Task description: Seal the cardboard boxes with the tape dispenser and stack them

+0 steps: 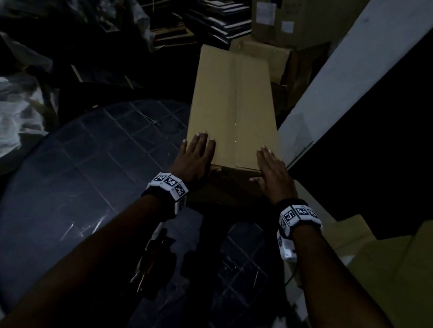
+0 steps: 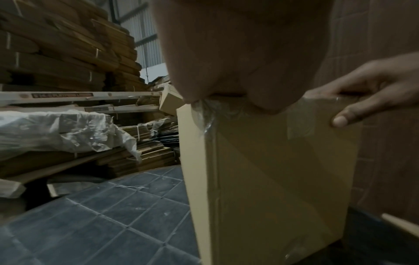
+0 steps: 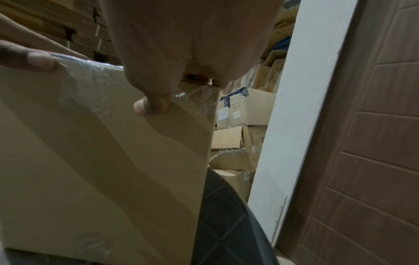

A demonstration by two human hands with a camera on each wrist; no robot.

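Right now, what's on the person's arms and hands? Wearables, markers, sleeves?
Bare forearms, no sleeves or gloves. Left hand and right hand each sit beyond a black wrist strap carrying a white faceted band of black-and-white square fiducial tags; the right band has a white block hanging beneath. No rings visible.

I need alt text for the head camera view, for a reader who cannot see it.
Both hands, left hand and right hand, lie flat on the near end of a closed cardboard box standing on a dark round table. Stacked cardboard fills the dim background.
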